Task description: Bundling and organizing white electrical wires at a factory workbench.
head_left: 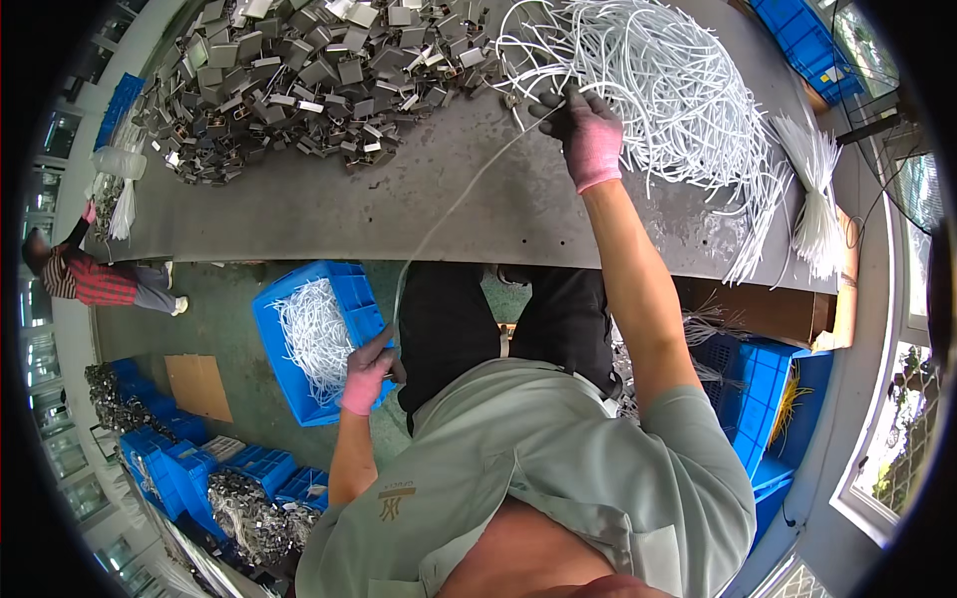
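Observation:
A thin pale cable [454, 209] runs in a long, slightly bent line from hand to hand across the table's front edge. One end is pinched in my right hand [590, 140], in a pink glove with dark fingers, over the table. My left hand [369, 376], gloved the same way, is closed round its lower part beside a blue crate [344, 284] of white cables [311, 339]. Right beside my right hand lies a big tangled heap of white cables [648, 90]. Farther left, a pile of small metal box-like parts [329, 75] covers the table [399, 219].
A tied bundle of white cables [815, 189] hangs at the table's right end. Blue crates [748, 399] stand below it, and more blue crates [184, 478] with metal parts are at lower left. A person in a striped top [95, 279] works at the far left.

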`<state>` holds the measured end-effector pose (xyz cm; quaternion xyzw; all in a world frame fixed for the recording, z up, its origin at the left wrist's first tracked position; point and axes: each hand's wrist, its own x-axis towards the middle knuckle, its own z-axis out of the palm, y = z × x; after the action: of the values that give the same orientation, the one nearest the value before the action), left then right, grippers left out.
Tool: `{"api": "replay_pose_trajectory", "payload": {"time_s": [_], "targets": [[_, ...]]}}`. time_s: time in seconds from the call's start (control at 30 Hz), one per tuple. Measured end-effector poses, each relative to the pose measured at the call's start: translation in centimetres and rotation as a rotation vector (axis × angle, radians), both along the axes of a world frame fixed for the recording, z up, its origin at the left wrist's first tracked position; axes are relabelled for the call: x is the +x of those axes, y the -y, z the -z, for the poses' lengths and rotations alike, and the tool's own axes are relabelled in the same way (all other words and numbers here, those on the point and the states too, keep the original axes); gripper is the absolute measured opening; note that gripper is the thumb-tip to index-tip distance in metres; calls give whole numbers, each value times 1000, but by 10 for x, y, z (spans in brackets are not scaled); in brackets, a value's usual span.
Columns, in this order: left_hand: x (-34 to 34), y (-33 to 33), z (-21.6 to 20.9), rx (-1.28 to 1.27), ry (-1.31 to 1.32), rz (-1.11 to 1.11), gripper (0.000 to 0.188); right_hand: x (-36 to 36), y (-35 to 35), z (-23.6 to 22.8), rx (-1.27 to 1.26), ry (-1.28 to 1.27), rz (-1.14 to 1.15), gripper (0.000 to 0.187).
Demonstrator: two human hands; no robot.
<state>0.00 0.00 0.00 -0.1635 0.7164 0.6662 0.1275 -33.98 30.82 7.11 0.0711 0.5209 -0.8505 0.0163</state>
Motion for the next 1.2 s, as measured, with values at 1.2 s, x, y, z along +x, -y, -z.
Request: {"api": "replay_pose_trajectory", "payload": {"time_s": [1.2], "targets": [[-208, -147, -39, -23, -404, -13, 32, 83, 5, 7, 368, 68, -411, 21]]}}
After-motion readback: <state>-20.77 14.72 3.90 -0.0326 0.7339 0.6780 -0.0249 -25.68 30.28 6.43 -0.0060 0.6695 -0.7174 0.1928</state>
